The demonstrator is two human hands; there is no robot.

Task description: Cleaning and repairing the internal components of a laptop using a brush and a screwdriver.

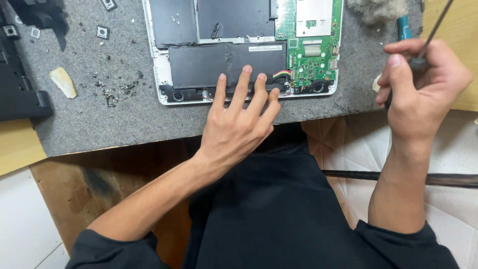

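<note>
Opened laptop (239, 50): left hand (239, 124) spread flat on its near edge, steadying; right hand (423, 89), beside it, pinching screwdriver (433, 30), best kept upright.

One head camera looks steeply down, close over the workbench (99, 124).

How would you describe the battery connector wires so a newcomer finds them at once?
Start at the opened white laptop on the grey mat. Beside the green circuit board, just past the left hand, sits a bundle of wires, the only red-yellow-black strands there.
</note>
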